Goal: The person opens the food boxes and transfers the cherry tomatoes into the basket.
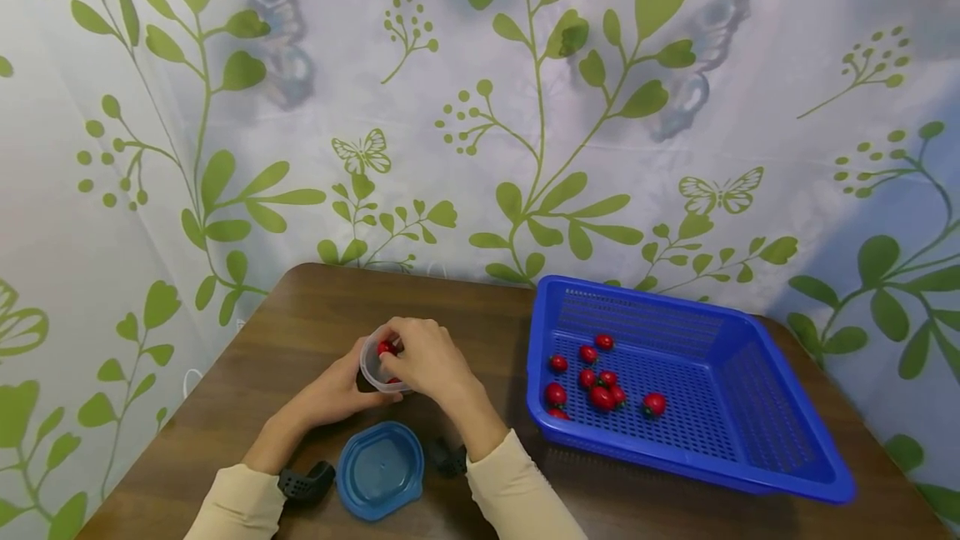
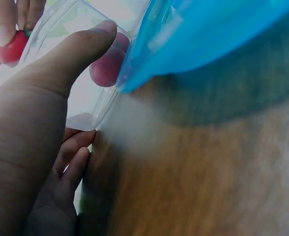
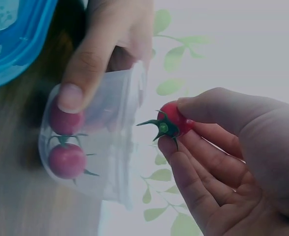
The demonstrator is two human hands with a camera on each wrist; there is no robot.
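A clear plastic container point(image 3: 110, 172) is gripped in my left hand point(image 1: 333, 394), whose thumb lies along its outer side in both wrist views. Two cherry tomatoes point(image 3: 67, 161) with green stems show through the container's wall. Thumb and fingers of my right hand point(image 1: 435, 361) pinch another cherry tomato point(image 3: 176, 109) right by the open rim; its green stem end faces the container in the right wrist view. From the head view, this hand is over the container's mouth and covers part of it.
A blue lid point(image 1: 380, 471) lies on the wooden table point(image 1: 480, 307) between my forearms. To the right stands a large blue plastic basket point(image 1: 693, 459) with several cherry tomatoes point(image 1: 602, 397) in its left part. A leaf-patterned curtain point(image 1: 465, 182) hangs behind the table.
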